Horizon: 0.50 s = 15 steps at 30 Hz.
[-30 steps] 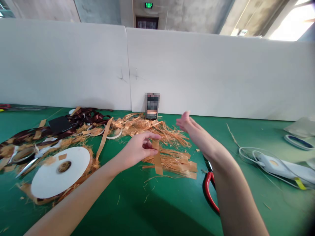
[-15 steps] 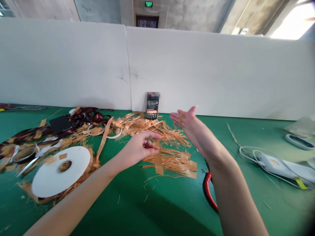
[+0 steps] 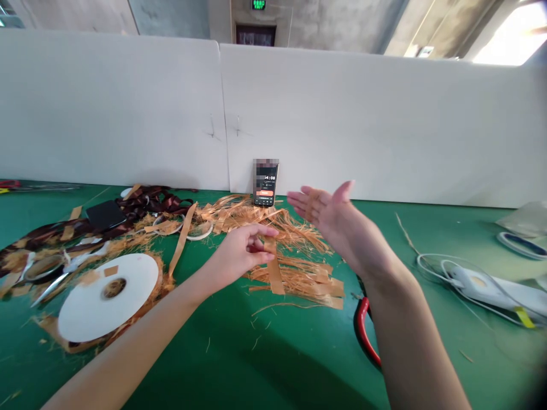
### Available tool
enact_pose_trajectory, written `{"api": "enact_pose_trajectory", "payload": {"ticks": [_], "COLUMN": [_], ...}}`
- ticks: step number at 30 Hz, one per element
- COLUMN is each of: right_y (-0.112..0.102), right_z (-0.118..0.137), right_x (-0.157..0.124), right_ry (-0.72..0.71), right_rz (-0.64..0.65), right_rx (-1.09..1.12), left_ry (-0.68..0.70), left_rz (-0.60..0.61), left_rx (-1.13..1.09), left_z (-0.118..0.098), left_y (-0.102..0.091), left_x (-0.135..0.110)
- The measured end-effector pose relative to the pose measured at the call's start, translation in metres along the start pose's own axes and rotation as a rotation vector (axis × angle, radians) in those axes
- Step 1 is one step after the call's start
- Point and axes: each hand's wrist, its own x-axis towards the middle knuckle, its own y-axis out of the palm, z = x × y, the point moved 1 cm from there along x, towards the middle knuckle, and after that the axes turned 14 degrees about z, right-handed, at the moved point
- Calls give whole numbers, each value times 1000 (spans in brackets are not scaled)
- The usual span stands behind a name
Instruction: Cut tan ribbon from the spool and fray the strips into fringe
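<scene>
My left hand [image 3: 241,255] pinches the top of a short orange ribbon strip [image 3: 273,273], which hangs down above a heap of frayed orange ribbon scraps [image 3: 294,267] on the green table [image 3: 239,364]. My right hand [image 3: 327,213] is raised to the right of it, palm up, fingers stretched out and apart, holding nothing. Red-handled pliers [image 3: 363,330] lie on the table partly hidden under my right forearm.
A white ribbon spool [image 3: 106,296] lies at the left among orange and dark brown ribbon scraps [image 3: 141,205]. A phone [image 3: 265,183] leans on the white partition [image 3: 342,125]. A white device with a cable [image 3: 482,285] sits at the right.
My right hand has risen and swung left, turning palm up with the fingers spreading. My left hand keeps its pinch on the strip almost in place.
</scene>
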Motion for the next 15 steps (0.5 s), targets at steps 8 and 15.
{"api": "enact_pose_trajectory", "payload": {"ticks": [8, 15], "right_y": [-5, 4], "right_z": [1, 6], "right_x": [-15, -5], "right_ry": [529, -87], "right_rz": [496, 327], "right_rx": [-96, 213], "left_ry": [15, 7], "left_rz": [-37, -45], "left_rx": [7, -23], "left_z": [-4, 2], "left_y": [-6, -5], "left_x": [-2, 0]}}
